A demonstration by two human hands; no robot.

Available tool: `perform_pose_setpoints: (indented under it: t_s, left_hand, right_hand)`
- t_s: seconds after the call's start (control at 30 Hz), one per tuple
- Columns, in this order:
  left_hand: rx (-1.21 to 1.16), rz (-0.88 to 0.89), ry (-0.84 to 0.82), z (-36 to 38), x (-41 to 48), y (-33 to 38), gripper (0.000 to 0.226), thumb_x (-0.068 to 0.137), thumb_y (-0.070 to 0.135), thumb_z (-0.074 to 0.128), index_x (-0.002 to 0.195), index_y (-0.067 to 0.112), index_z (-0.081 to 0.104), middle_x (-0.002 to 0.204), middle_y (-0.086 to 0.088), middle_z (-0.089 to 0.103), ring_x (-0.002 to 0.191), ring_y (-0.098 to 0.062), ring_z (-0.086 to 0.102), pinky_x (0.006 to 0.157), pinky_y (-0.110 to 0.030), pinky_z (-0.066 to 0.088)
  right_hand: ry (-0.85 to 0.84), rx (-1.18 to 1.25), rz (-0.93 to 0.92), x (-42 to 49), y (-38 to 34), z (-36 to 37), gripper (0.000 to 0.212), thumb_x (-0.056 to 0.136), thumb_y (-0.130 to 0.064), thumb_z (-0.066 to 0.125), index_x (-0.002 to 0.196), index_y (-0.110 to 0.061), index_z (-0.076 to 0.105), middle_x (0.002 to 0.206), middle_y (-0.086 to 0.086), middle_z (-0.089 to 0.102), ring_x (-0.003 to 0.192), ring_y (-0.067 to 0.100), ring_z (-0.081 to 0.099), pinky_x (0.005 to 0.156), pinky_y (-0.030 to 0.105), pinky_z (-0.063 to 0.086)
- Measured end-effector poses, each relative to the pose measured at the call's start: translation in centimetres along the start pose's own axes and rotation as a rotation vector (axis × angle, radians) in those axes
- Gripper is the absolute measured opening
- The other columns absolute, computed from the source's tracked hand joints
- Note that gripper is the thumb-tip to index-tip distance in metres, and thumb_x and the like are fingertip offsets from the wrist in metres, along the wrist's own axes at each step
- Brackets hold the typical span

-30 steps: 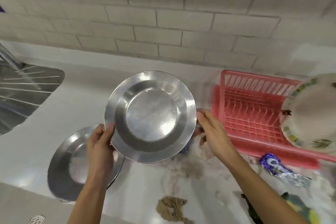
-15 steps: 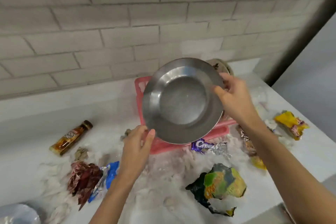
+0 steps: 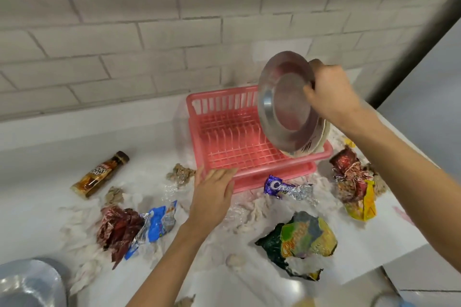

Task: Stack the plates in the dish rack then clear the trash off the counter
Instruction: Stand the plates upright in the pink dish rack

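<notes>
A pink dish rack [image 3: 232, 147] stands against the tiled wall. My right hand [image 3: 329, 92] grips the rim of a steel plate [image 3: 284, 104], tilted on edge over the rack's right end. Behind it a white plate [image 3: 320, 139] leans in the rack, mostly hidden. My left hand [image 3: 212, 197] rests with fingers spread on the rack's front left corner and holds nothing. Another steel plate [image 3: 27, 284] lies at the bottom left corner. Trash covers the counter: a purple wrapper [image 3: 284, 187], a green-yellow bag [image 3: 299, 239], a blue wrapper [image 3: 154, 224] and a dark red wrapper [image 3: 117, 229].
A brown snack tube [image 3: 99, 174] lies left of the rack. Red and yellow wrappers [image 3: 354, 184] are heaped right of it. Crumpled tissue [image 3: 82, 227] and brown crumbs [image 3: 180, 172] are scattered about. The counter's right edge [image 3: 404, 254] drops off near the green bag.
My left hand let go of the steel plate and dropped onto the rack's front corner. My right hand alone carried the plate right, tipping it on edge over the rack's right end.
</notes>
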State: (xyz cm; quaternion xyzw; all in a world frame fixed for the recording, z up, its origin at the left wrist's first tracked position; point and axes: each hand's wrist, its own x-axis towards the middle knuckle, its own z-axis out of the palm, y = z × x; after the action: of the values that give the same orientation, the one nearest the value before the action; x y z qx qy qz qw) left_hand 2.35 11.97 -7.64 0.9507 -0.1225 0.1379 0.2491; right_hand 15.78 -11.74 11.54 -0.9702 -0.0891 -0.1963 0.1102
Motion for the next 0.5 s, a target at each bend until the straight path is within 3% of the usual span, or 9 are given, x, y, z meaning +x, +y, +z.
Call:
perform_pose_setpoints:
  t_s: [0.1, 0.23, 0.37, 0.43, 0.5]
  left_hand:
    - [-0.004, 0.001, 0.008, 0.2, 0.0, -0.2, 0.038, 0.097, 0.034, 0.041, 0.131, 0.029, 0.057, 0.113, 0.013, 0.066, 0.106, -0.01, 0.057, 0.114, -0.041, 0.014]
    - [-0.016, -0.005, -0.004, 0.4, -0.1, 0.0, 0.036, 0.097, 0.033, 0.049, 0.133, 0.029, 0.055, 0.116, 0.013, 0.064, 0.109, -0.011, 0.055, 0.116, -0.042, 0.011]
    - [-0.054, -0.005, -0.036, 0.2, -0.2, 0.1, 0.039, 0.098, 0.04, 0.041, 0.134, 0.031, 0.054, 0.12, 0.015, 0.063, 0.113, -0.008, 0.052, 0.117, -0.043, 0.01]
    - [-0.232, -0.042, -0.028, -0.4, -0.2, 0.3, 0.036, 0.099, 0.038, 0.046, 0.133, 0.03, 0.056, 0.123, 0.016, 0.062, 0.116, -0.002, 0.051, 0.119, -0.039, 0.011]
    - [-0.51, -0.161, 0.022, -2.1, -0.3, -0.1, 0.03, 0.099, 0.028, 0.054, 0.128, 0.027, 0.062, 0.12, 0.017, 0.065, 0.112, 0.004, 0.054, 0.113, -0.031, 0.03]
  right_hand:
    - [-0.043, -0.091, -0.021, 0.4, -0.9, 1.4, 0.024, 0.083, -0.005, 0.053, 0.105, 0.007, 0.053, 0.091, 0.031, 0.062, 0.081, 0.048, 0.059, 0.062, 0.04, 0.04]
    - [-0.084, -0.178, -0.03, 0.3, -1.5, 3.2, 0.036, 0.083, -0.009, 0.055, 0.116, 0.004, 0.054, 0.106, 0.028, 0.063, 0.1, 0.043, 0.059, 0.086, 0.044, 0.049]
    - [-0.226, -0.146, 0.03, -0.4, -2.1, 4.3, 0.036, 0.09, -0.01, 0.052, 0.124, -0.001, 0.048, 0.101, 0.028, 0.061, 0.092, 0.047, 0.062, 0.075, 0.044, 0.05]
    - [-0.236, -0.117, 0.019, -0.5, -2.0, 4.6, 0.037, 0.089, -0.008, 0.052, 0.125, -0.002, 0.047, 0.097, 0.028, 0.061, 0.085, 0.047, 0.063, 0.067, 0.042, 0.048]
    - [-0.225, -0.091, 0.027, -0.4, -1.6, 4.4, 0.038, 0.087, -0.009, 0.055, 0.124, -0.004, 0.046, 0.092, 0.028, 0.062, 0.082, 0.047, 0.063, 0.066, 0.04, 0.047]
